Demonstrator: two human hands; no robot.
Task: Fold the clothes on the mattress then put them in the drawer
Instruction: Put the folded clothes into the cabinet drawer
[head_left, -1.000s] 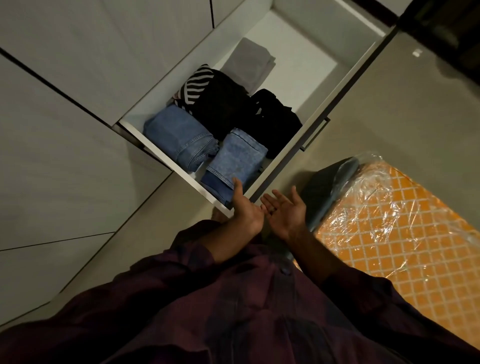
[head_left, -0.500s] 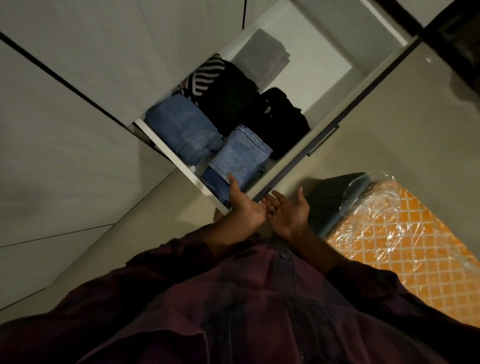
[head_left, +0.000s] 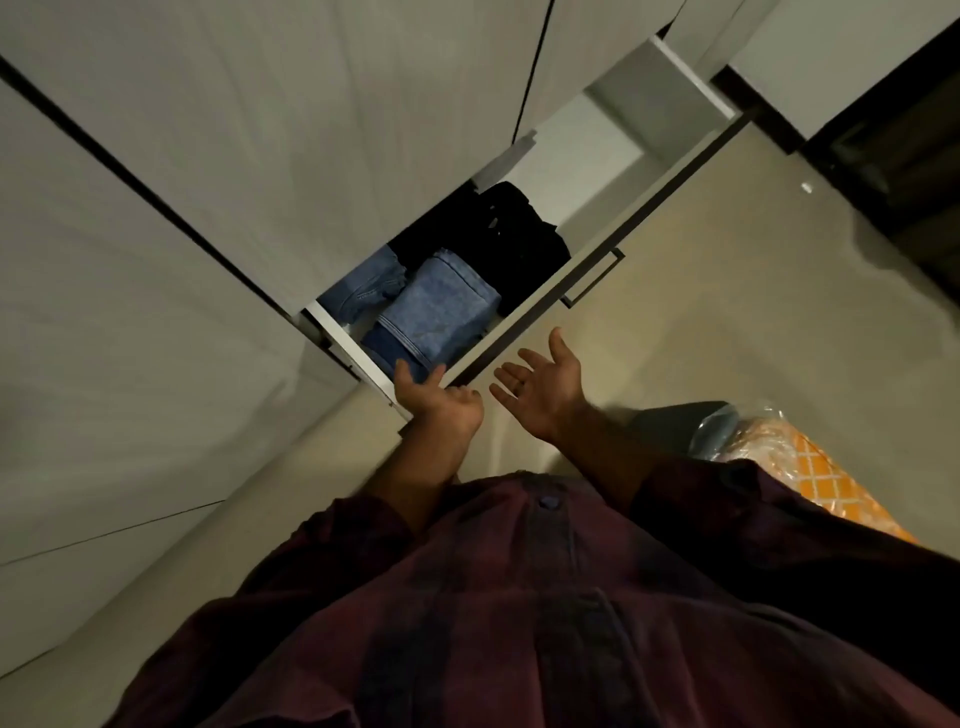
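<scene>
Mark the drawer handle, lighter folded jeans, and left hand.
drawer handle (head_left: 595, 279), head view, middle of the bar.
lighter folded jeans (head_left: 441, 312), head view, top folded face.
left hand (head_left: 441, 402), head view, middle of the hand.

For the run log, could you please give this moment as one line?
drawer: part open, folded jeans and black clothes inside | left hand: touches drawer corner | right hand: open, empty

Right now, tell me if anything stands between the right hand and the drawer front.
Nothing visible does. The right hand hovers open beside the drawer front, apart from it, with only floor showing between them.
</scene>
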